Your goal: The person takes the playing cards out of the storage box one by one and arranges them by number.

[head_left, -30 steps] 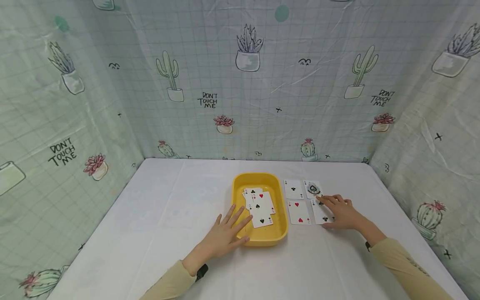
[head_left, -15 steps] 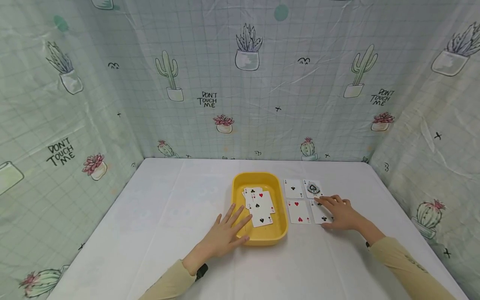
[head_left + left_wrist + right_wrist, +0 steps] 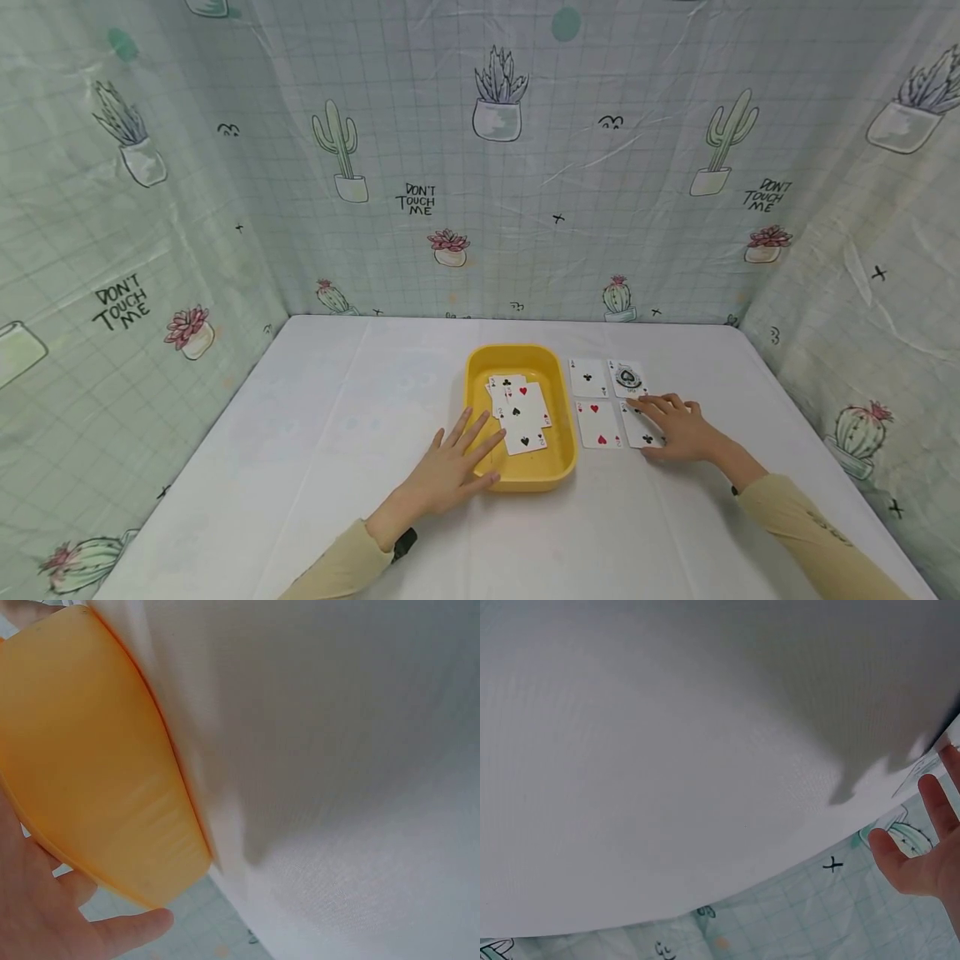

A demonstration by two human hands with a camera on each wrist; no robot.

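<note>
In the head view my left hand rests with fingers spread over the near left rim of a yellow tray. Several overlapping playing cards lie face up inside it. To the tray's right, four-cornered in two rows, are an ace of clubs, an ace of spades, a two of hearts and a clubs card. My right hand reaches over that clubs card, fingertips at its far edge and thumb at its near edge. The hand covers the card's right side. The left wrist view shows the tray's outer wall.
A white-covered table carries everything. Patterned cloth walls printed with cacti enclose its back and both sides. Dark bands show at the wrists.
My right hand has shifted slightly left, and the clubs card under it has slid a little left towards the two of hearts. My left hand and the tray stay put.
</note>
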